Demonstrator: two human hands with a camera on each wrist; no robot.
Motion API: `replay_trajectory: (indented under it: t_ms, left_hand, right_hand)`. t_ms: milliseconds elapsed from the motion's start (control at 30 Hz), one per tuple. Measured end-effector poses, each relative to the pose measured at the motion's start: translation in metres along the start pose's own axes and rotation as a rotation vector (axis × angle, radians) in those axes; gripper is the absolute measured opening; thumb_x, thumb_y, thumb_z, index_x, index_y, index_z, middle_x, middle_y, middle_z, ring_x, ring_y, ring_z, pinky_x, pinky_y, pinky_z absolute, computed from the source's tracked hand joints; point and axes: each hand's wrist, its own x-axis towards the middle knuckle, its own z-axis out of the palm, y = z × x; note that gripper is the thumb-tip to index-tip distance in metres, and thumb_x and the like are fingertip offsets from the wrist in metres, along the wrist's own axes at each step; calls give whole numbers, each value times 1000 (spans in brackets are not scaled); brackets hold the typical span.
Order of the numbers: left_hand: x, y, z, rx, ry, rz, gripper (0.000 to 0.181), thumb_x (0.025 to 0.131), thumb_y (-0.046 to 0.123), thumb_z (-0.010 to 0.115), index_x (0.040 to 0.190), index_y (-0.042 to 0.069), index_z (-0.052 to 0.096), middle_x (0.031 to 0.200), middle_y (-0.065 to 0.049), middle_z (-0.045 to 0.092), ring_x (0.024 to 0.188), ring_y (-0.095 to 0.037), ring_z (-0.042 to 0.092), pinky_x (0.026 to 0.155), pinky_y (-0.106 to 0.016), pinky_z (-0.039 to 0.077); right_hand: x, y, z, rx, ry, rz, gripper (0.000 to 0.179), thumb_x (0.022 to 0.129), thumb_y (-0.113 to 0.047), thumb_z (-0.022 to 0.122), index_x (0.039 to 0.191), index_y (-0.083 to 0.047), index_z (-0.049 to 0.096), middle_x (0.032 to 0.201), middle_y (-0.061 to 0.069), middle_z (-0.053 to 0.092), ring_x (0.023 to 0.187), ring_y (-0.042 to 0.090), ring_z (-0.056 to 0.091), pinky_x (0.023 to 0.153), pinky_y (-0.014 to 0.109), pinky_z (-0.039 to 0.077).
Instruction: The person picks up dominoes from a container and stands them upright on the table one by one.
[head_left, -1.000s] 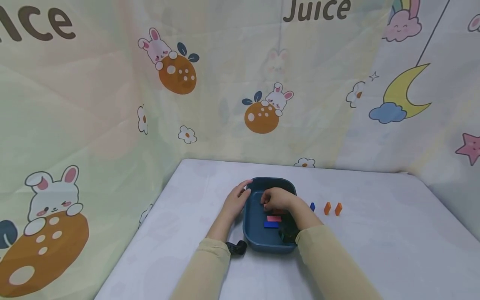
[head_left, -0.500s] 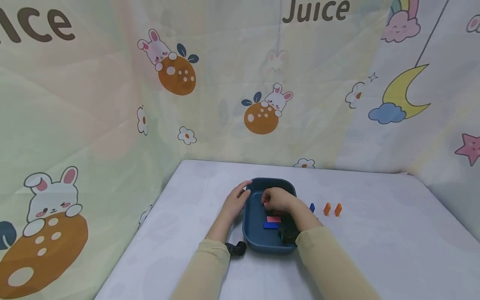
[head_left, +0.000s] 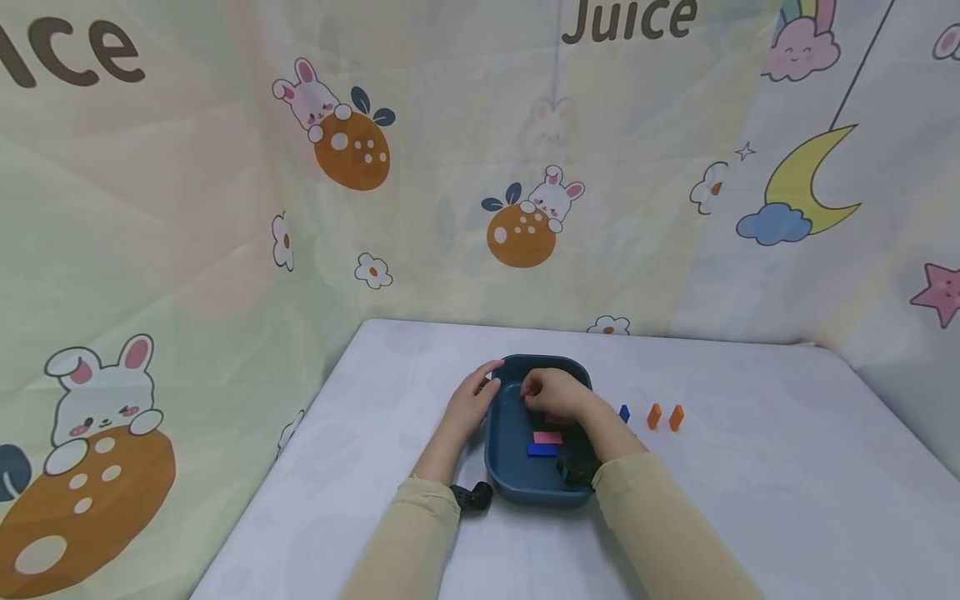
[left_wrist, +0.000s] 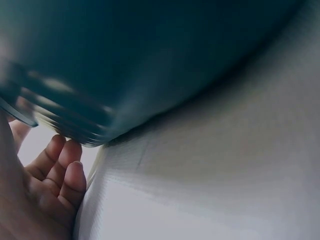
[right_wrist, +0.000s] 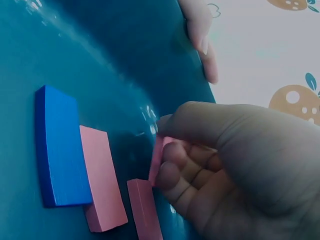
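A dark teal plastic tray (head_left: 510, 496) lies on the table. My left hand (head_left: 471, 404) holds its left rim, with the thumb over the edge and several fingers (left_wrist: 74, 182) against the outer wall. Inside the tray, my right hand (head_left: 557, 395) pinches a small pink block (right_wrist: 156, 157) between thumb and fingers, close to the tray's surface. Near it lies another pink block (right_wrist: 145, 207), partly cut off in the right wrist view. A wider pink block (right_wrist: 102, 177) touches a blue block (right_wrist: 62, 147) on the tray bottom.
Right of the tray, two orange blocks (head_left: 655, 417) and a blue block (head_left: 624, 413) stand upright on the white-covered table (head_left: 772, 467). The right forearm partly covers that side of the tray. A printed cloth (head_left: 435, 167) hangs behind the table.
My right hand has shifted very slightly, still pinching the pink block over the tray. The left hand and the other blocks stay where they were.
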Motion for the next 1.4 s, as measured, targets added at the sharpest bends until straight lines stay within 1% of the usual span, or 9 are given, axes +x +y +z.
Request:
replay_trajectory:
  t_ms: [133,233,400,567,733,933,1133,1233,1400]
  left_hand:
    - [1,-1,1,5,-3,9,36,101,44,48,137,46,52,110,-4,62,95,-21,57,75,-34,48]
    - [1,0,1,4,-5,18,37,101,44,48,137,45,53,109,-5,62,94,-21,57,74,-34,47]
    - [2,1,2,2,0,23,37,101,44,49,137,43,54,107,-5,62,92,-20,57,73,-33,48]
    - [0,1,1,-1,5,10,36,101,43,49,136,44,53,108,-5,62,91,-21,57,73,-33,49]
    - [-1,2,1,1,8,-1,36,101,42,49,136,45,53,110,-5,62,93,-21,57,74,-33,49]
    - [-1,1,1,10,11,4,36,101,42,49,137,45,53,111,-4,63,95,-21,58,75,-34,50]
    - [0,0,1,21,17,11,36,101,44,48,136,44,54,111,-4,63,96,-19,58,76,-35,49]
    - [0,0,1,20,17,12,36,100,44,48,136,44,54,111,-4,63,96,-19,58,75,-34,50]
    - [-1,2,1,8,5,5,37,100,44,49,137,45,53,111,-5,62,94,-20,58,72,-33,50]
  right_hand:
    - [0,0,-3,42,34,-16,15,93,-18,66,107,-11,68,91,3,64,72,18,59,69,32,51]
    - [-1,-2,-7,87,45,-21,19,94,-18,65,110,-9,67,91,5,64,69,18,60,66,31,51]
    - [-3,-6,-14,142,59,-46,21,94,-16,63,113,-8,64,96,6,64,75,19,60,69,30,53]
    - [-9,-8,-25,192,102,-86,25,95,-16,63,118,-6,62,101,8,64,78,19,63,73,33,57]
    - [-20,-7,-38,204,131,-95,31,96,-22,64,123,-7,60,104,8,64,82,19,66,78,36,58]
    - [-38,-1,-53,224,128,-108,33,95,-23,65,125,-10,58,103,7,64,86,21,68,82,40,58]
    - [-61,5,-69,208,131,-142,29,96,-19,64,124,-17,57,103,6,64,90,18,68,83,37,58]
    - [-75,11,-76,194,124,-153,32,96,-17,63,128,-14,55,106,6,64,93,17,68,85,38,58]
    - [-100,28,-85,146,126,-118,35,96,-19,64,129,-16,54,105,4,67,92,17,68,82,36,57]
